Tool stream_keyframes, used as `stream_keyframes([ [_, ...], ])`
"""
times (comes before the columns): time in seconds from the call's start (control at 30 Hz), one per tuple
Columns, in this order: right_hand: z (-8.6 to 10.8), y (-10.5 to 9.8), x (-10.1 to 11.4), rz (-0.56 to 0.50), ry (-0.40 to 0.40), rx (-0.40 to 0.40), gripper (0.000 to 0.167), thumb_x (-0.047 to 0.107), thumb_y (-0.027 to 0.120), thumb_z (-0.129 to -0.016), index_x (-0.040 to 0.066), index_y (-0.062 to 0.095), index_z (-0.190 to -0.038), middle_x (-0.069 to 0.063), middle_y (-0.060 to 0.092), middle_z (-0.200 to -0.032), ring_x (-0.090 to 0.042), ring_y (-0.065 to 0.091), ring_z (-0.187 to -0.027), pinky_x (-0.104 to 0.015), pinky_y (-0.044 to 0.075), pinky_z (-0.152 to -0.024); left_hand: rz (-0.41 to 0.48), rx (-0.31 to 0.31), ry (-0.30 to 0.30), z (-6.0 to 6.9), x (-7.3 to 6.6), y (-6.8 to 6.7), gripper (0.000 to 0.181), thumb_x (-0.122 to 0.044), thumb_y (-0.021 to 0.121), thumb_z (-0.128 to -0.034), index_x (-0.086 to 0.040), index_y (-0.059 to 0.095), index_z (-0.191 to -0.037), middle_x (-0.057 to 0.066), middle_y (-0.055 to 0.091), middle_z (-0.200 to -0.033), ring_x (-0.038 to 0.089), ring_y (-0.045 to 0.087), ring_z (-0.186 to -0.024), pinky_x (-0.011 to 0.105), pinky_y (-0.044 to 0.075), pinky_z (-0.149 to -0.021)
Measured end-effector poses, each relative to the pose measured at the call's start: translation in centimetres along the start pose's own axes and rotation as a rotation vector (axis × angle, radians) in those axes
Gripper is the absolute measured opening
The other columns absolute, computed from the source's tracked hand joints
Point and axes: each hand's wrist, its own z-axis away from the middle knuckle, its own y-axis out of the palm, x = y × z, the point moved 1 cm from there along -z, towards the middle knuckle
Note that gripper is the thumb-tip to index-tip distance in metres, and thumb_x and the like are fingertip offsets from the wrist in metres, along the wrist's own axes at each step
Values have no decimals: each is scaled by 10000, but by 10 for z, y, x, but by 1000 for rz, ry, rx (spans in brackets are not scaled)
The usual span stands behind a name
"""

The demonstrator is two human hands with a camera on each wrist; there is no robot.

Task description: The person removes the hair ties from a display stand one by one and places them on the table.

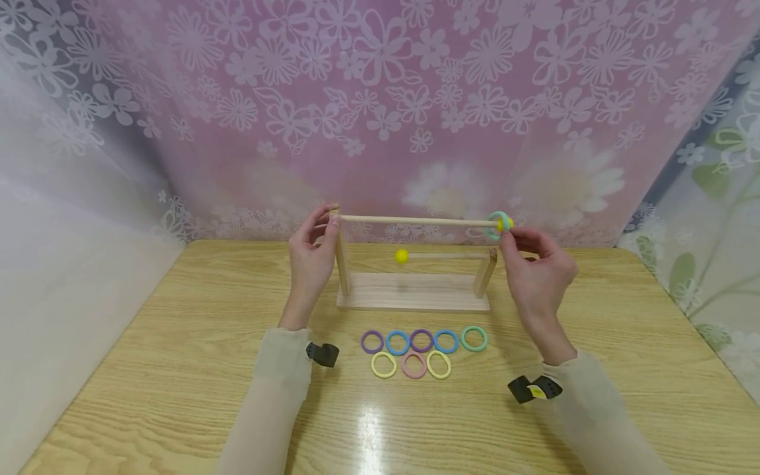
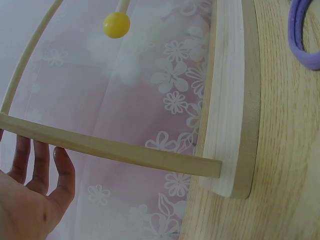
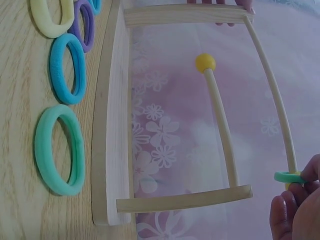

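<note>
A wooden stand (image 1: 412,301) has two posts, each with a rod ending in a yellow ball. My left hand (image 1: 311,254) grips the top of the taller left post (image 1: 342,267), fingers behind it. At the far end of the upper rod (image 1: 415,221), my right hand (image 1: 537,270) pinches a mint green hair tie (image 3: 286,177) beside the yellow ball. The hair tie appears to loop around the rod end; fingertips partly hide it. On the shorter right post (image 1: 485,274), the lower rod (image 1: 448,256) points left to its own yellow ball (image 1: 402,256).
Several hair ties lie in two rows in front of the stand, among them a green one (image 1: 474,338), a blue one (image 1: 398,342), a purple one (image 1: 372,342) and a pink one (image 1: 413,365). A floral curtain (image 1: 380,132) hangs behind the wooden table (image 1: 178,369).
</note>
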Motion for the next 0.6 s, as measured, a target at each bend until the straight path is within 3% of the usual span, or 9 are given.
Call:
stream_keyframes([
  [0.4, -5, -8, -4, 31, -13, -24, 150, 73, 760, -883, -56, 778, -957, 319, 639, -773, 114, 619, -712, -61, 478, -626, 6, -4, -5, 1, -2, 0, 291, -241, 631, -1028, -122, 691, -1286, 135, 676, -1131, 165, 664, -971, 188, 558, -716],
  [0.6, -6, -13, -7, 36, -25, -16, 140, 82, 759, -885, -32, 783, -962, 252, 671, -810, 103, 630, -727, -66, 486, -631, 10, -1, -8, 1, -1, 0, 296, -258, 632, -1026, -124, 695, -1283, 151, 675, -1140, 171, 666, -977, 190, 560, -719],
])
